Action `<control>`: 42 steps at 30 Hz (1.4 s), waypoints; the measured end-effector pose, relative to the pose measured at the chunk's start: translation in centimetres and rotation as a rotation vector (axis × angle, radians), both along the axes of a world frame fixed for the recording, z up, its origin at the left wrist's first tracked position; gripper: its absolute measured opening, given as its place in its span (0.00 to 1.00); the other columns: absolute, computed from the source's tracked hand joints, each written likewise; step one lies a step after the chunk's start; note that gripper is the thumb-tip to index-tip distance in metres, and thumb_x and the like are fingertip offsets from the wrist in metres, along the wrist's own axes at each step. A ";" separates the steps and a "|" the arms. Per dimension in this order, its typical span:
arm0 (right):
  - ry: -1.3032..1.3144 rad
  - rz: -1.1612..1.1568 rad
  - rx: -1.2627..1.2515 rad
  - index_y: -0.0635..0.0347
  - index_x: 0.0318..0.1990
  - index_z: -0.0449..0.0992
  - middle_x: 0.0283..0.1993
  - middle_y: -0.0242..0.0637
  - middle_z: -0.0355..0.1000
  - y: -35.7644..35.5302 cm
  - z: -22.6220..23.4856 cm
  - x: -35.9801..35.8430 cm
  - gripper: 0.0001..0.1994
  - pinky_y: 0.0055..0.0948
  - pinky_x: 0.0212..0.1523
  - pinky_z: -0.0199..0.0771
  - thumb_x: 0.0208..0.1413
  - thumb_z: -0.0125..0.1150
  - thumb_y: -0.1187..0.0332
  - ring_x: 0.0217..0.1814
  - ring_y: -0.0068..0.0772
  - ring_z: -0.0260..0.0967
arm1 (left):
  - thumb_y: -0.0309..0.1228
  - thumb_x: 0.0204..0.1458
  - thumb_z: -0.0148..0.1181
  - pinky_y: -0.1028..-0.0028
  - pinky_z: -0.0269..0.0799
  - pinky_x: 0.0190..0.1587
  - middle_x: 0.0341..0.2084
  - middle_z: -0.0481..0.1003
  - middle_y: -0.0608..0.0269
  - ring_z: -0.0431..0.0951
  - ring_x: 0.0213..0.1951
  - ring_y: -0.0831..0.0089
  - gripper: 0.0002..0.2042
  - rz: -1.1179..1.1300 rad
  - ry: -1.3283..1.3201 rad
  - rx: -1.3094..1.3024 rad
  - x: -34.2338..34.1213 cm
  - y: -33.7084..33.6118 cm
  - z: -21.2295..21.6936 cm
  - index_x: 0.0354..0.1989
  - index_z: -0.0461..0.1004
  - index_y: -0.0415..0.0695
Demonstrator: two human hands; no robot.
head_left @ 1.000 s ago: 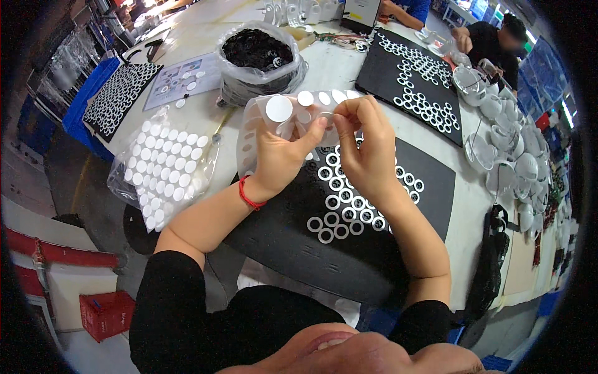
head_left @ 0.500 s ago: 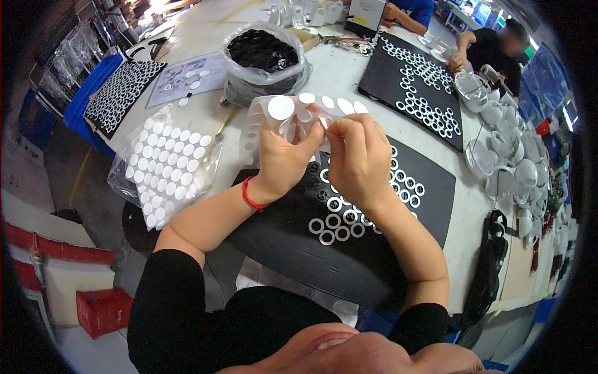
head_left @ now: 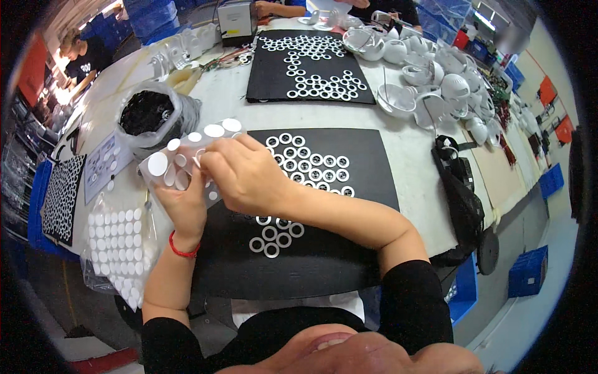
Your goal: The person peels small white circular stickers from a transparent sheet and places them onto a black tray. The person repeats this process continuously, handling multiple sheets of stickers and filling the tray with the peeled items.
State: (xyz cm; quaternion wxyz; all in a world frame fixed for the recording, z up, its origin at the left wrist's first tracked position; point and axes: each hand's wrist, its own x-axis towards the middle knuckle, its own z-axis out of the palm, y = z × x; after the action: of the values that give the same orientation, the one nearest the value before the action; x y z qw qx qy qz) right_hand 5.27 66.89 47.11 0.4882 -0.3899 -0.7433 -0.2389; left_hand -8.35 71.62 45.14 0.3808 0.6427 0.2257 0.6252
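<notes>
My left hand (head_left: 184, 206), a red cord round its wrist, grips a translucent sheet of white round stickers (head_left: 215, 131) above the left part of a black mat (head_left: 299, 271). The sheet is bent, and part of it is behind my fingers. My right hand (head_left: 243, 174) is closed in a pinch at the sheet, on the edge of what looks like one white sticker, mostly covered by the fingers. On the mat below lie many white rings (head_left: 269, 232), several with black centres; my right forearm hides some of them.
More sticker sheets (head_left: 115, 240) lie in clear plastic at left. Behind them stands a bag of black parts (head_left: 147, 115). A second black board (head_left: 311, 68) with rings lies further back. White plastic shells (head_left: 430, 81) are heaped at right, near a black strapped item (head_left: 458, 187). Other people are across the table.
The view has swung to the right, so the table things sit further left. Both hands still hold the sheet, and my right hand stays pinched at it.
</notes>
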 end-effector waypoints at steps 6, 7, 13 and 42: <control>-0.052 -0.034 0.066 0.62 0.35 0.69 0.35 0.39 0.69 -0.3 0.3 0.1 0.10 0.32 0.36 0.65 0.44 0.54 0.69 0.33 0.35 0.68 | 0.24 0.53 0.59 0.72 0.68 0.50 0.45 0.71 0.59 0.71 0.46 0.72 0.18 -0.055 -0.008 -0.067 -0.2 -0.1 -0.1 0.52 0.65 0.35; -0.049 -0.014 0.051 0.63 0.36 0.69 0.36 0.39 0.69 -0.4 0.4 0.1 0.11 0.33 0.37 0.65 0.44 0.55 0.70 0.34 0.35 0.68 | 0.25 0.53 0.58 0.72 0.68 0.50 0.45 0.71 0.59 0.72 0.46 0.72 0.18 -0.094 -0.023 -0.095 -0.4 0.3 -0.5 0.52 0.65 0.35; -0.084 -0.016 0.108 0.63 0.36 0.69 0.37 0.39 0.69 -0.8 0.8 -0.1 0.12 0.32 0.36 0.65 0.43 0.56 0.69 0.33 0.33 0.68 | 0.28 0.56 0.55 0.72 0.69 0.49 0.43 0.71 0.61 0.73 0.44 0.73 0.17 -0.382 -0.284 -0.369 -0.8 -0.7 0.8 0.53 0.63 0.39; -0.375 -0.030 0.074 0.62 0.33 0.70 0.40 0.40 0.70 -0.3 0.6 0.0 0.10 0.30 0.43 0.69 0.43 0.54 0.67 0.38 0.34 0.70 | 0.25 0.55 0.56 0.77 0.70 0.42 0.34 0.76 0.62 0.75 0.36 0.78 0.04 -0.253 -0.235 -0.338 -0.6 -0.3 2.3 0.37 0.73 0.41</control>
State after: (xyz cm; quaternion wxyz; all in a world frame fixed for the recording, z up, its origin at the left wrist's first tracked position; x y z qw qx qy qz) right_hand 5.31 66.62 47.70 0.3515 -0.3317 -0.8060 -0.3417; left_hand -8.91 71.28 47.48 0.5819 0.5159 0.1991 0.5964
